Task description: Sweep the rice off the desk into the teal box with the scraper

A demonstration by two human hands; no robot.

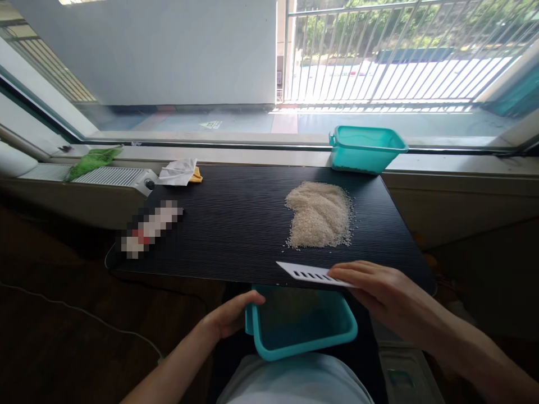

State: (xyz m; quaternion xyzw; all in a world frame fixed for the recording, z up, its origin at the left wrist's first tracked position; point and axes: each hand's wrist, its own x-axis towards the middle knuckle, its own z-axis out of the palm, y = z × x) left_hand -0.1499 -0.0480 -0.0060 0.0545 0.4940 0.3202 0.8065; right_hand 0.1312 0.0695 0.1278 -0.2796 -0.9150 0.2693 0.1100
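A pile of pale rice grains (320,215) lies on the black table (236,224), right of centre. My right hand (379,286) holds a flat white slotted scraper (309,273) at the table's near edge, just in front of the pile. My left hand (229,317) grips the left rim of a teal plastic bin (301,325), held under the table's front edge above my lap. Some grains lie inside that bin.
A second teal bin (366,148) stands on the sill at the table's far edge. A white and yellow cloth (181,173) lies at the far left, a blurred flat object (149,229) near the left edge, and a green net (95,160) on the radiator. A white cable (84,317) crosses the floor.
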